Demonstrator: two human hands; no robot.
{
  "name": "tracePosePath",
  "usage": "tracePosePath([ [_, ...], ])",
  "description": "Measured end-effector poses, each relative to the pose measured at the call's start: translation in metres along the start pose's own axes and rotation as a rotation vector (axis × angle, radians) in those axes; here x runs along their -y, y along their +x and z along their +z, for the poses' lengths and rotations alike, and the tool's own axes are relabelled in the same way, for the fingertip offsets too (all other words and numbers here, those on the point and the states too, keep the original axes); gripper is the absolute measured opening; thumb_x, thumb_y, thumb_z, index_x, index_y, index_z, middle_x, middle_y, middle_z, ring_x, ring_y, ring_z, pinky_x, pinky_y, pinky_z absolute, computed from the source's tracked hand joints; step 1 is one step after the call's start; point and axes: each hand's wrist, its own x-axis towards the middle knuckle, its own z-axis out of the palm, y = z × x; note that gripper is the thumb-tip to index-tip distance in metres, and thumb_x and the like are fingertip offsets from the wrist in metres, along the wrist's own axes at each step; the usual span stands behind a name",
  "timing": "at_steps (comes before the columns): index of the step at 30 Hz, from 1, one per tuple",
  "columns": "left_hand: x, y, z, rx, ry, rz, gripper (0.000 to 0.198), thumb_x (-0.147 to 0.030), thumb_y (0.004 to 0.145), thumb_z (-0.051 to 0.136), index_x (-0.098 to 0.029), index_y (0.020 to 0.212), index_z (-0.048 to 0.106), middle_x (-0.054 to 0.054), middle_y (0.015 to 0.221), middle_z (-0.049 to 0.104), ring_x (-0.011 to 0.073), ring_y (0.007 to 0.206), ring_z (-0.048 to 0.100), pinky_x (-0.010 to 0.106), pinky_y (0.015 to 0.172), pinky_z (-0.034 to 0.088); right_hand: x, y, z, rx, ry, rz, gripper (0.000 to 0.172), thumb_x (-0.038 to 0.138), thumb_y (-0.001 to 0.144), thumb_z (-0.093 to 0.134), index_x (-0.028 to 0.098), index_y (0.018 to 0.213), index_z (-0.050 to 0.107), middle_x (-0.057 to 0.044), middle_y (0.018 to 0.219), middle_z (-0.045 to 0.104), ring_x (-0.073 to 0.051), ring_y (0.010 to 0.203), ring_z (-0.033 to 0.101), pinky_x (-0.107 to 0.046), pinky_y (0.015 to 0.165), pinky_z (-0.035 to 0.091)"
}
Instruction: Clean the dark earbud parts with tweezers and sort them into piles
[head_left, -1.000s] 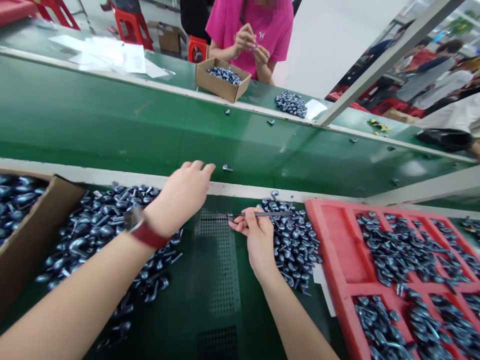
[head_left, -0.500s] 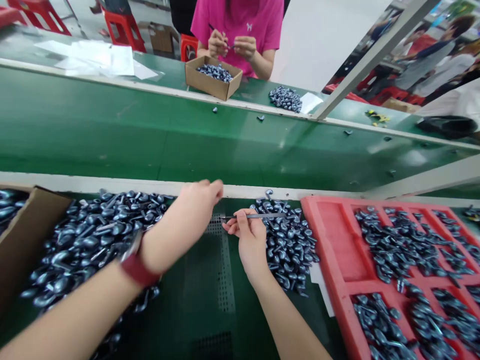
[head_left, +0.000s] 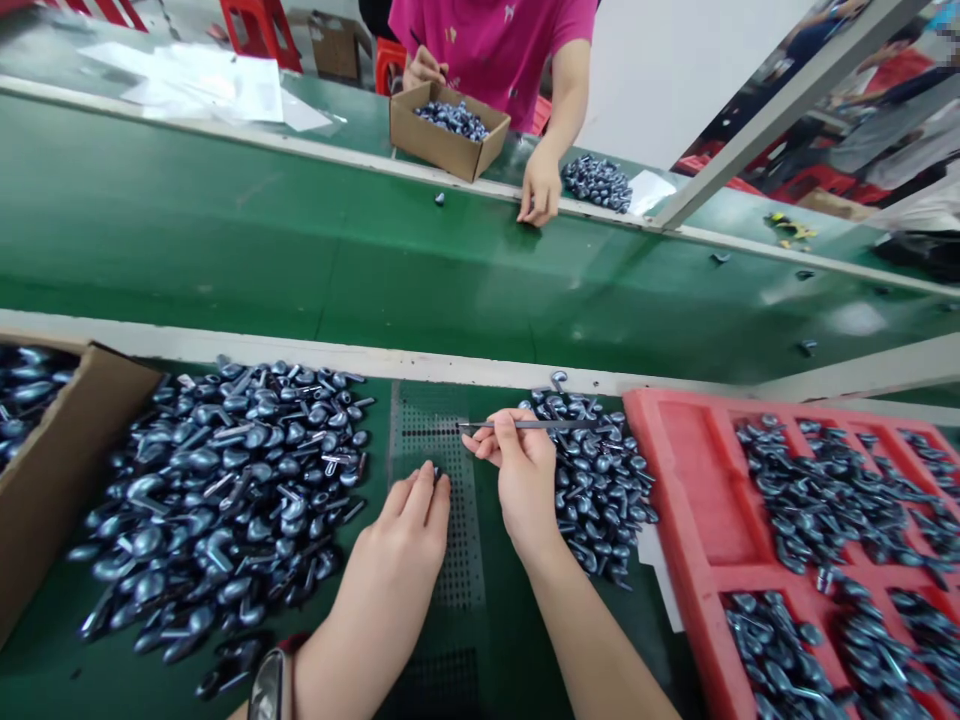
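My left hand (head_left: pixel 405 535) lies palm down over the edge of a perforated strip (head_left: pixel 459 530), its fingers pressed together. A small dark piece (head_left: pixel 438 471) peeks out at its fingertips, mostly hidden. Between thumb and fingers, my right hand (head_left: pixel 517 460) grips a slim dark-grey tool (head_left: pixel 555 424), whose thin tip points left over the strip's dotted upper part. Left of my left hand spreads a big pile of glossy dark-blue earbud shells (head_left: pixel 225 480). A smaller pile of earbud shells (head_left: pixel 604 480) sits just right of my right hand.
A red compartment tray (head_left: pixel 686 570) with earbud shells stands on the right. At far left is a cardboard box (head_left: pixel 75 450) of shells. Beyond a white rail (head_left: pixel 300 355) runs a green belt (head_left: pixel 262 240). Across it, a person's hand (head_left: pixel 541 188) reaches onto the belt beside a cardboard box (head_left: pixel 435 150).
My left hand has come back from near the rail, down to the perforated strip. My right hand still holds the tool. The person opposite has lowered one hand to the belt.
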Motion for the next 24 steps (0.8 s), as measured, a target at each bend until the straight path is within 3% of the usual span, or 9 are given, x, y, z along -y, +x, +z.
tracePosePath([
  [7, -0.0052, 0.0010, -0.0016, -0.057, 0.085, -0.002, 0.049, 0.009, 0.080, 0.033, -0.002, 0.117, 0.062, 0.020, 0.120, 0.066, 0.0246, 0.101, 0.067, 0.029, 0.078, 0.059, -0.0022, 0.0007, -0.0007, 0.001, 0.011, -0.006, 0.018, 0.030, 0.089, 0.059, 0.016, 0.079, 0.056, 0.007, 0.058, 0.056, -0.009, 0.049, 0.055, -0.028, 0.058, 0.054],
  [24, -0.0083, 0.0056, -0.0028, -0.096, 0.173, 0.008, 0.048, 0.010, 0.078, 0.035, -0.003, 0.114, 0.065, 0.020, 0.116, 0.068, 0.0245, 0.093, 0.069, 0.029, 0.071, 0.060, 0.0000, -0.0009, 0.0001, 0.003, 0.039, 0.005, 0.017, 0.031, 0.086, 0.062, 0.016, 0.080, 0.058, 0.008, 0.049, 0.054, -0.011, 0.053, 0.059, -0.031, 0.063, 0.057],
])
